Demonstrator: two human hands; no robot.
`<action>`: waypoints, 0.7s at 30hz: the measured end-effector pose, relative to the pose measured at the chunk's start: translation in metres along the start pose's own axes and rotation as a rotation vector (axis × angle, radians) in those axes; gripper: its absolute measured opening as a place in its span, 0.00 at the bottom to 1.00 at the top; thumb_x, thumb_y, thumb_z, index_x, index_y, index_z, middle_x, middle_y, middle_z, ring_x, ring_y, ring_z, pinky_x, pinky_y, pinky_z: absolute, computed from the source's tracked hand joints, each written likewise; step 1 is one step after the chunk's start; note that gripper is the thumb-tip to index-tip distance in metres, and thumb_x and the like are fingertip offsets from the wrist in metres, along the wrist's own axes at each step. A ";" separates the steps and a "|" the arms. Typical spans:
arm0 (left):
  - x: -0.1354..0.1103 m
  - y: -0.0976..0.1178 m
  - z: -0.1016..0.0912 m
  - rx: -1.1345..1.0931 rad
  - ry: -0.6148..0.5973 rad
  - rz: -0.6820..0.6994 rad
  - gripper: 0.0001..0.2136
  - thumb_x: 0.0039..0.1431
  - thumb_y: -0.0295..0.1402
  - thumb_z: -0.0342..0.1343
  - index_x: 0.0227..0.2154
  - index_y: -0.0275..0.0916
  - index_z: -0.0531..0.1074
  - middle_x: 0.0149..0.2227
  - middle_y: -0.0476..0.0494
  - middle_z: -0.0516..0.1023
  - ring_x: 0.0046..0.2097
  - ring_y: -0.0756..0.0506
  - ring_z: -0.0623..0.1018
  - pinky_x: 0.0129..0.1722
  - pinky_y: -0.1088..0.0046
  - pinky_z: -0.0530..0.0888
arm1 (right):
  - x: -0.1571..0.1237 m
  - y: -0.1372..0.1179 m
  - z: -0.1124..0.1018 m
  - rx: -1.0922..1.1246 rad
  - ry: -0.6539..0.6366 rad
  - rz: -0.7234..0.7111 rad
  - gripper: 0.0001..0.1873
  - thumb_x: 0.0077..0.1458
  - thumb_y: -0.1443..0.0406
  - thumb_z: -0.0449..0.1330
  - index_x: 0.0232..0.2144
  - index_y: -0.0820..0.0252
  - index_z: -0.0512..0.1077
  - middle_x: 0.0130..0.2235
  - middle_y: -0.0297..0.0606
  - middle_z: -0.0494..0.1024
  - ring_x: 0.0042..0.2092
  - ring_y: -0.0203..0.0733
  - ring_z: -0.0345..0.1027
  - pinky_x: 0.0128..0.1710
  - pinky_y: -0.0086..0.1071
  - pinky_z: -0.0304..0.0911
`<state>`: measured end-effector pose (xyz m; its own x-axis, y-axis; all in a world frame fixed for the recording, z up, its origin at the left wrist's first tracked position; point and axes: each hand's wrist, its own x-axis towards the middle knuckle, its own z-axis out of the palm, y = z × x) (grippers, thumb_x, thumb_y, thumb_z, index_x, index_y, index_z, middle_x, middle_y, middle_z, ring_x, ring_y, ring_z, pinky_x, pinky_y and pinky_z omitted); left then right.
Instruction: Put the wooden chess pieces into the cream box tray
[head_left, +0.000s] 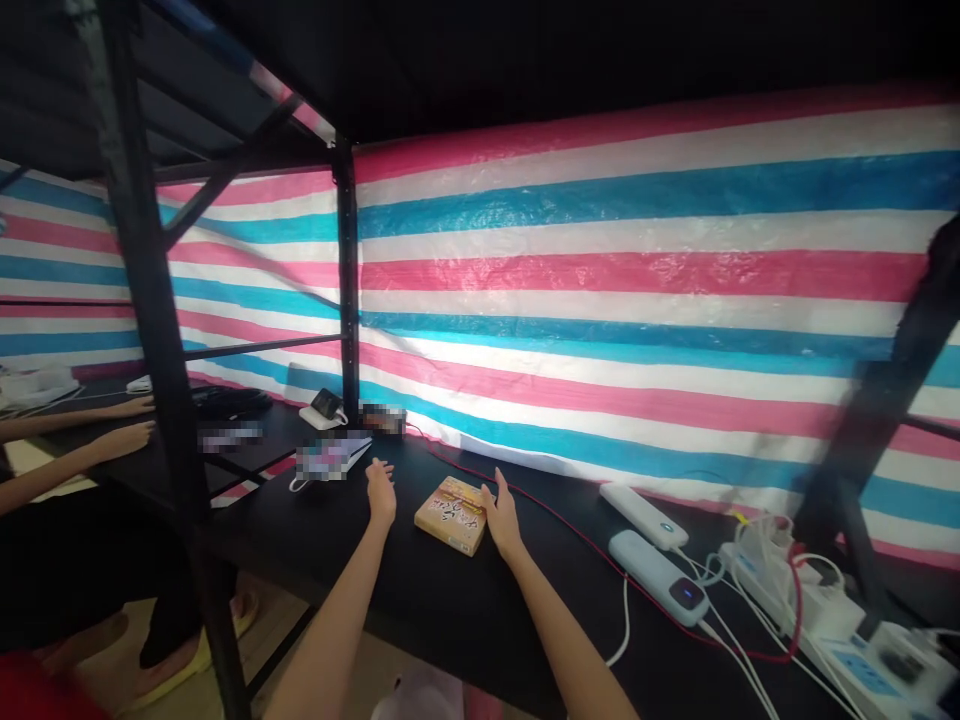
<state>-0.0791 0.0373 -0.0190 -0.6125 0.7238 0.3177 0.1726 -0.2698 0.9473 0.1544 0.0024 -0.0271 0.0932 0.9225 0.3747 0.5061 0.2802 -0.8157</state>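
A small yellow-orange box [453, 513] lies flat on the black table [360, 560] in front of me. My right hand [501, 512] rests against the box's right side, fingers stretched and upright. My left hand [381, 488] hovers open just left of the box, not touching it, fingers spread. Neither hand holds anything.
Two white power banks [643, 514] [658, 576] with cables and a white power strip [840, 620] lie at the right. A red wire runs along the table. Black frame posts [346, 290] stand behind. Another person's arms [82, 440] reach onto the table at the left. A striped tarp forms the wall.
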 end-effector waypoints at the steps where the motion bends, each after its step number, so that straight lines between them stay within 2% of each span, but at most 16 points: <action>1: 0.003 -0.005 0.000 0.042 -0.005 -0.013 0.29 0.55 0.55 0.30 0.38 0.35 0.65 0.37 0.37 0.75 0.38 0.44 0.75 0.38 0.64 0.71 | 0.001 0.001 0.002 -0.004 -0.019 -0.012 0.34 0.56 0.52 0.44 0.60 0.63 0.50 0.56 0.48 0.63 0.56 0.48 0.57 0.53 0.40 0.53; 4: 0.008 -0.009 0.009 0.112 -0.296 -0.023 0.28 0.53 0.56 0.34 0.27 0.36 0.68 0.30 0.41 0.76 0.32 0.45 0.75 0.38 0.64 0.70 | 0.004 0.004 0.007 -0.011 -0.062 -0.042 0.32 0.56 0.53 0.45 0.59 0.63 0.53 0.54 0.47 0.66 0.55 0.48 0.58 0.54 0.42 0.52; 6: 0.013 -0.006 0.020 0.100 -0.465 -0.029 0.29 0.52 0.56 0.35 0.22 0.36 0.69 0.27 0.40 0.76 0.30 0.45 0.75 0.36 0.66 0.70 | 0.007 0.008 0.008 0.009 -0.036 -0.041 0.30 0.56 0.54 0.46 0.57 0.62 0.57 0.53 0.46 0.67 0.55 0.47 0.58 0.54 0.41 0.52; 9: 0.026 -0.003 0.034 0.057 -0.535 -0.063 0.28 0.50 0.56 0.36 0.21 0.36 0.70 0.27 0.41 0.76 0.27 0.47 0.74 0.29 0.71 0.68 | 0.013 0.014 0.007 0.067 0.037 -0.015 0.26 0.56 0.55 0.46 0.54 0.60 0.61 0.52 0.45 0.68 0.54 0.46 0.59 0.53 0.40 0.54; 12: 0.038 -0.005 0.042 0.032 -0.626 -0.165 0.28 0.48 0.57 0.38 0.21 0.35 0.69 0.25 0.41 0.76 0.24 0.48 0.72 0.25 0.73 0.67 | 0.019 0.017 0.006 0.136 0.042 -0.024 0.23 0.54 0.56 0.49 0.50 0.59 0.63 0.51 0.43 0.67 0.51 0.45 0.61 0.51 0.38 0.57; 17: 0.035 -0.004 0.042 0.023 -0.805 -0.143 0.29 0.52 0.56 0.37 0.25 0.35 0.72 0.32 0.38 0.78 0.31 0.47 0.75 0.30 0.73 0.70 | 0.021 0.016 0.004 0.203 0.022 -0.043 0.20 0.50 0.60 0.51 0.47 0.57 0.66 0.50 0.41 0.67 0.50 0.45 0.61 0.49 0.38 0.59; 21: 0.028 0.001 0.043 0.044 -0.846 -0.106 0.28 0.54 0.53 0.36 0.28 0.35 0.74 0.38 0.37 0.78 0.37 0.44 0.76 0.36 0.67 0.73 | 0.013 0.010 -0.006 0.154 0.105 0.027 0.20 0.51 0.63 0.47 0.46 0.59 0.68 0.50 0.43 0.67 0.49 0.46 0.62 0.47 0.39 0.59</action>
<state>-0.0631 0.0843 -0.0069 0.1526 0.9791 0.1341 0.1873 -0.1619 0.9689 0.1658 0.0157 -0.0282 0.1979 0.8998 0.3888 0.3658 0.3002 -0.8809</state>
